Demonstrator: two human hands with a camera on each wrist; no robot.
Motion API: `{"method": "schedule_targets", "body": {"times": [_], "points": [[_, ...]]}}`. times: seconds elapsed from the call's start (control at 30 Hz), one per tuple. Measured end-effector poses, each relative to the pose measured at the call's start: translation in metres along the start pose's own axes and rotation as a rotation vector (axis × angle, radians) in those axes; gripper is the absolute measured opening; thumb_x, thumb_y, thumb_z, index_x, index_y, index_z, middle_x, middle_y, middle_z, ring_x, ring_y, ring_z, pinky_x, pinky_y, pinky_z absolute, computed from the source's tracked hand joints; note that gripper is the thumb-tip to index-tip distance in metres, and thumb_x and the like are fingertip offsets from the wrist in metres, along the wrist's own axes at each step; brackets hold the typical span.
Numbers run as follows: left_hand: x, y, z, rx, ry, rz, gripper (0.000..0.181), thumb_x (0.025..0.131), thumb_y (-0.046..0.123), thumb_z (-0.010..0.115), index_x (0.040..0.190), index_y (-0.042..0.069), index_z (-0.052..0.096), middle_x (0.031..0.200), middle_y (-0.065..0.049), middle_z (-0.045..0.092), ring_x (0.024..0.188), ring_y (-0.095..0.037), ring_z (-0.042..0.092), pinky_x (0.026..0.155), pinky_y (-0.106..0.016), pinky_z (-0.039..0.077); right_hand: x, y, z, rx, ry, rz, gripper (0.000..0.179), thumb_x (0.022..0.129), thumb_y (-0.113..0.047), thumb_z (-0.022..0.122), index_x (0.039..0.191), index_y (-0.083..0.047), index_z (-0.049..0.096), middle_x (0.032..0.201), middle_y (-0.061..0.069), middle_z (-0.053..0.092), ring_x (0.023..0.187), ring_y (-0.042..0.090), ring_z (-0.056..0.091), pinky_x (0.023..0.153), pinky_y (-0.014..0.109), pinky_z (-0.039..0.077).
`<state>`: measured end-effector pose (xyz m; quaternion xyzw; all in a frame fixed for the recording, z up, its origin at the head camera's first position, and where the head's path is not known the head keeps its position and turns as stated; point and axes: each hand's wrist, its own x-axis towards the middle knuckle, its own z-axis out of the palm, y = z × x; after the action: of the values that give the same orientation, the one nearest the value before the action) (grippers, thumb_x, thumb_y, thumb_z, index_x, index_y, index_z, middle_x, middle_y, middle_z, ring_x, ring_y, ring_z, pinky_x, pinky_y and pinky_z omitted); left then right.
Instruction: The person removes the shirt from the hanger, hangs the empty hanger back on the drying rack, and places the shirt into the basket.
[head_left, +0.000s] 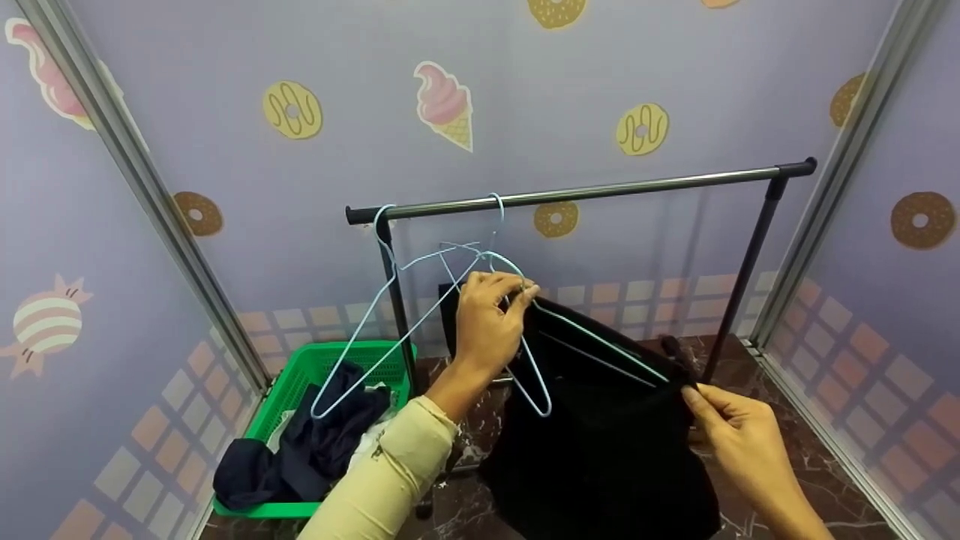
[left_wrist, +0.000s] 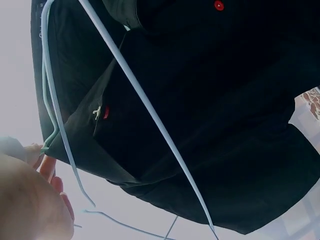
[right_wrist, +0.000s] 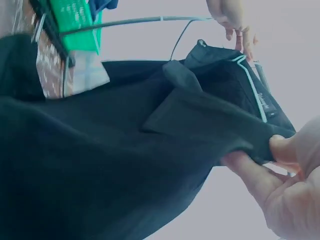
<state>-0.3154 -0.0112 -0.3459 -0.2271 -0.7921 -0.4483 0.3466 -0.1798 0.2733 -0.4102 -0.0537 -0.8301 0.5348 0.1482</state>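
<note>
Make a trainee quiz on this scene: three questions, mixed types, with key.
1. Which hand is nearer the basket?
2. True or false: the basket is empty.
3. Fill in: the right hand pinches the edge of the black ____.

Key:
1. Left hand.
2. False; navy cloth lies in it.
3. Garment.

The label (right_wrist: 270,108) inside the black garment (right_wrist: 100,150) bears lettering (right_wrist: 263,100) too small to read.
</note>
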Motion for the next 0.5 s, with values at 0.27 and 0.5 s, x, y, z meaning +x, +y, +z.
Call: {"method": "schedule_targets", "body": {"times": [0.27, 0.5], "points": [[0.004, -0.004, -0.006, -0.06, 0.039, -0.037, 0.01, 0.096, 0.019, 0.079, 0.093, 0.01, 0.083, 0.099, -0.003, 0.083, 0.093, -0.025, 0.064, 0.091, -0.04, 0.05, 0.005, 0.01, 0.007, 0.295, 0.102, -0.233, 0.024, 0.109, -0.006, 0.059, 0.103, 0.009, 0.078, 0.087, -0.003, 0.083, 0.079, 0.006, 0.078, 0.072, 0.02, 0.061], [0.006, -0.003, -0.009, -0.06, 0.064, -0.085, 0.013, 0.097, 0.021, 0.079, 0.091, 0.01, 0.083, 0.085, -0.005, 0.079, 0.077, -0.017, 0.059, 0.072, -0.027, 0.046, 0.012, 0.031, 0.021, 0.729, -0.04, -0.374, 0.027, 0.108, 0.009, 0.05, 0.103, 0.006, 0.077, 0.08, 0.0, 0.075, 0.072, 0.006, 0.073, 0.067, 0.021, 0.061]]}}
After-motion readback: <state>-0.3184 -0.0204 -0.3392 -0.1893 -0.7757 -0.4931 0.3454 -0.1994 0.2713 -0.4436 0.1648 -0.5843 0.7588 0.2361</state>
